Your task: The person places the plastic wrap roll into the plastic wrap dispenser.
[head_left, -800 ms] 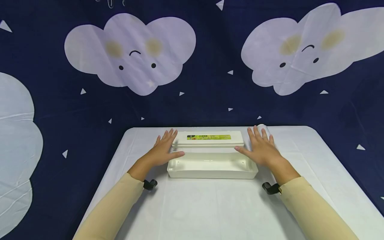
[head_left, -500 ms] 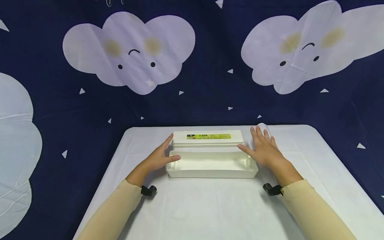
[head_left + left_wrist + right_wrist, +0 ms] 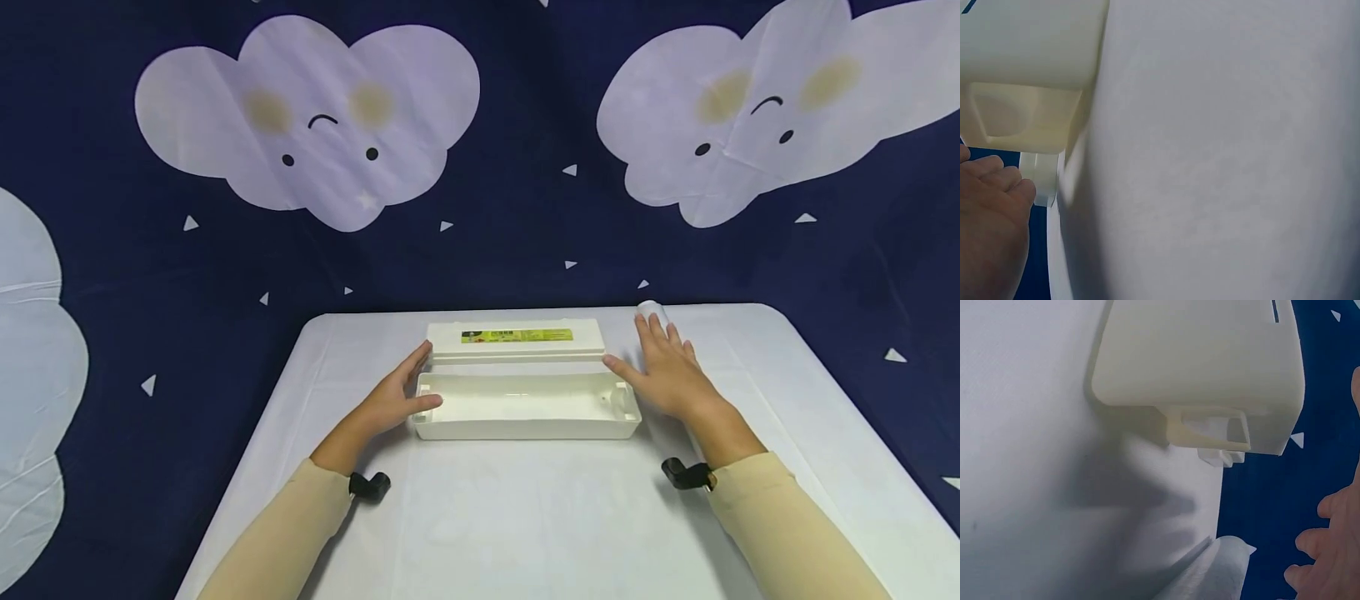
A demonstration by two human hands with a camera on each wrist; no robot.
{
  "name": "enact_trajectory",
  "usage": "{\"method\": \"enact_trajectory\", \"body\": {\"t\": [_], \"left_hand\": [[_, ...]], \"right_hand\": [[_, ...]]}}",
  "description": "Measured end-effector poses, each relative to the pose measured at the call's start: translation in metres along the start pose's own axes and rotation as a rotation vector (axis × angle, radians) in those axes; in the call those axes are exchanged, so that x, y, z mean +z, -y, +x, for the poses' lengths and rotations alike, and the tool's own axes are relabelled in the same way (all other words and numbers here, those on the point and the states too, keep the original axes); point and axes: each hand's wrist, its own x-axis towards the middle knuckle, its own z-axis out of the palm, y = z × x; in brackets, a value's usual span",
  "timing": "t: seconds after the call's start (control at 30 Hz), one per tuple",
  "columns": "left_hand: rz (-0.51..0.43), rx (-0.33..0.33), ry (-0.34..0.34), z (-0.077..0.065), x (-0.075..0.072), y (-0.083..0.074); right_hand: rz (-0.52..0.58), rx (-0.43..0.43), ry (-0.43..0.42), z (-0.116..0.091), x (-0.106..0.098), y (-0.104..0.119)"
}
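A long white plastic tray-like box [image 3: 525, 429], hollow side up, lies on the table. Just behind it is a matching white piece, perhaps its lid [image 3: 517, 350], bearing a yellow-green label [image 3: 517, 336]. At the left ends of both pieces, my left hand [image 3: 388, 404] has its fingers extended and thumb over the box's corner; contact is unclear. My right hand [image 3: 670, 379] spreads its fingers at the right side, over part of a whitish roll [image 3: 1216, 569]. In the right wrist view those fingers stand apart from the box's end. Neither hand grips anything.
A white cloth covers the table [image 3: 540, 517], with rounded far corners. Directly behind it hangs a dark blue curtain [image 3: 525, 250] printed with clouds and small triangles. The far end of the roll reaches near the table's back edge.
My left hand has drawn back from the labelled piece toward the box's left end. The right hand has shifted right, away from its corner. The head view has moved slightly; both pieces stay put.
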Motion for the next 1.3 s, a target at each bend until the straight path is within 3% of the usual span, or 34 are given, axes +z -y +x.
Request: {"method": "enact_trajectory", "body": {"t": [0.13, 0.33, 0.53, 0.9, 1.3], "left_hand": [[-0.063, 0.027, 0.022, -0.002, 0.0, 0.0], [-0.248, 0.063, 0.079, -0.005, 0.0, 0.003], [-0.347, 0.053, 0.08, -0.007, 0.0, 0.006], [-0.386, 0.072, 0.096, -0.008, 0.003, 0.009], [-0.377, 0.028, 0.079, -0.009, 0.008, 0.012]], "right_hand": [[0.016, 0.011, -0.001, -0.001, 0.0, -0.001], [0.031, 0.006, -0.003, -0.003, -0.001, -0.001], [0.044, 0.01, 0.001, -0.004, -0.003, -0.005], [0.133, 0.025, -0.023, -0.009, 0.003, -0.021], [0.178, 0.059, -0.084, -0.018, 0.006, -0.037]]}}
